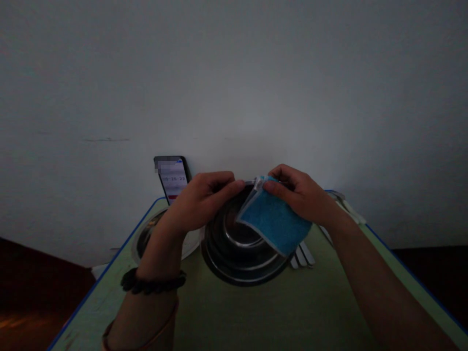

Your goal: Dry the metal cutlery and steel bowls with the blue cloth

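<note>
The left hand (210,197) is pinching the far rim of the metal bowl (252,265), its fingers nearly closed. The right hand (302,195) is gripping the blue cloth (274,222) between thumb and curled fingers, and the cloth is hanging over the bowl above the green surface (237,317).

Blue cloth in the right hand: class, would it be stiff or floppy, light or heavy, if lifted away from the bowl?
The blue cloth would probably sag and fold, as it looks thin and hangs from the right hand's fingertip pinch. It seems light for its size: one hand holds it by its top edge.
</note>
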Demonstrator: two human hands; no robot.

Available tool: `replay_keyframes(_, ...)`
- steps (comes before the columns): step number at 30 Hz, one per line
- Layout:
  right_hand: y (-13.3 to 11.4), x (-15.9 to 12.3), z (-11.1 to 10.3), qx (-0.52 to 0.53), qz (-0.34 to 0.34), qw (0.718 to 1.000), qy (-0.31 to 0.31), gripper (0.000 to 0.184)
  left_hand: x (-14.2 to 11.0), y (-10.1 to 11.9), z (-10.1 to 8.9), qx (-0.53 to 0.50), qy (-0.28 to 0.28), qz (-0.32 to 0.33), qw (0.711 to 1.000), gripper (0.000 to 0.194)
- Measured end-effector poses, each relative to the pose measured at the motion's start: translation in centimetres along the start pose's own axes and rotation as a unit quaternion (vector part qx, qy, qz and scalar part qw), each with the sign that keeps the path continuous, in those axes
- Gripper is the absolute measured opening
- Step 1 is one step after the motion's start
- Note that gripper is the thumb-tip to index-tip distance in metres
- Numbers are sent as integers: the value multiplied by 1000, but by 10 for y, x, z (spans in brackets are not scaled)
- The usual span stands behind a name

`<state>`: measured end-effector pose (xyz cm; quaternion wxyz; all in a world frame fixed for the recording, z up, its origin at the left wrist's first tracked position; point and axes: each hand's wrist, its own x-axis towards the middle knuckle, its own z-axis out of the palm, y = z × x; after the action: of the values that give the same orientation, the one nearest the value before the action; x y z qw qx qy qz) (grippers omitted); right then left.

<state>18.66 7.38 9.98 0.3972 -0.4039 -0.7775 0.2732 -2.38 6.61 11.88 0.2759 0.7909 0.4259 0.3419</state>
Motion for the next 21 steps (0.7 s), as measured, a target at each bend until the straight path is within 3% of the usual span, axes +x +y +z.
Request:
replay_keyframes(3, 3, 1, 4, 18, 21, 994, 106, 32, 3, -9, 1, -56, 143, 1, 988, 32)
replay_keyframes(6, 6, 4, 10, 16, 50, 976, 211, 34, 8, -16, 7, -111, 285, -2, 952, 34)
replay_keyframes(8, 9, 7, 12, 9, 67, 963, 262, 36, 11, -16, 12, -129, 344, -4, 930, 34)
replay_keyframes(10, 11, 8, 10, -3, 76, 957, 279, 36, 12, -13, 15, -133, 359, -16, 924, 33)
replay_keyframes(13, 12, 7, -4, -22, 67, 969, 239, 33, 9, -6, 11, -119, 279, -58, 951, 31)
replay_keyframes(17, 5, 1, -23, -33, 24, 994, 104, 30, 4, 1, 0, -34, 82, -68, 994, 31)
replay_keyframes(21, -4, -2, -20, -64, -13, 997, -36, 28, 3, 4, 0, 58, -39, -31, 997, 34)
